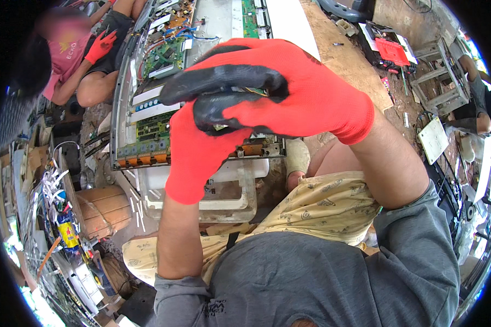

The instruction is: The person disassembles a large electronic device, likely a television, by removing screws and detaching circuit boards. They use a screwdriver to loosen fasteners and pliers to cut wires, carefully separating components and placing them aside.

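Observation:
My left hand [193, 144] and my right hand [294, 82] both wear red gloves with black-coated palms and fingers. They are raised close to the camera and pressed together, the right fingers curled over the left ones. A small bit with thin wires [256, 91] peeks out between the black fingers; most of it is covered, so its kind cannot be told. Behind and below the hands lies an opened flat-screen television panel [219, 13]. It carries a green circuit board [169, 54], another green board [153, 127] near its front edge, and loose coloured wires.
A white plastic frame [223, 205] stands under the panel's near edge. At the left are a wooden drum [106, 210] and heaped scrap. Another person [68, 52] with red gloves sits far left. On the right are a black-and-red case [390, 52], a wooden frame [442, 76] and someone's leg [481, 117].

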The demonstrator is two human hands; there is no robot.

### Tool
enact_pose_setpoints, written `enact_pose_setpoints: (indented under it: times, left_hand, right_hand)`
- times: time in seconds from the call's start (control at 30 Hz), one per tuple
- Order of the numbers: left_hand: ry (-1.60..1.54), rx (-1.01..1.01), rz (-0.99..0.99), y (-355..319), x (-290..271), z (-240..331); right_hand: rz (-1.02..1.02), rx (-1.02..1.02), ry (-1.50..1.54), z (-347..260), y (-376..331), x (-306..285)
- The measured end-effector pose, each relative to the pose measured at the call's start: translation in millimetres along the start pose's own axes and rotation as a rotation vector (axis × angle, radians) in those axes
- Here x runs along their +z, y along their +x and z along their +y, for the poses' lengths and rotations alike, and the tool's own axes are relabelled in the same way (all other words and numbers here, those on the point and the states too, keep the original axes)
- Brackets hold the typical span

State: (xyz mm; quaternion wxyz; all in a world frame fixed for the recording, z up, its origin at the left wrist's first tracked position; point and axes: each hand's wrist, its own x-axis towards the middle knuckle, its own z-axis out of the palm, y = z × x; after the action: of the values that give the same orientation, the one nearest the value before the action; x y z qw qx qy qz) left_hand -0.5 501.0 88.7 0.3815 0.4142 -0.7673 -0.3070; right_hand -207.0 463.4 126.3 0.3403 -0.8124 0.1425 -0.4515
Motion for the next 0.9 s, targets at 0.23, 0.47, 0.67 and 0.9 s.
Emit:
enact_pose_setpoints:
  times: [0.23, 0.47, 0.67, 0.9]
  left_hand:
    - [-0.369, -0.208, 0.076, -6, 8, 7]
    - [0.848, -0.186, -0.138, -52, -43, -108]
    - [0.485, -0.178, -0.043, -40, -5, -67]
    - [0.501, -0.116, -0.023, -45, 9, -64]
  right_hand:
    - [0.128, -0.113, -0.009, 2, 1, 0]
    - [0.100, -0.039, 0.145, -2, -1, 9]
    - [0.081, 0.035, 0.182, 1, -6, 6]
    - [0.152, -0.021, 0.083, 5, -6, 16]
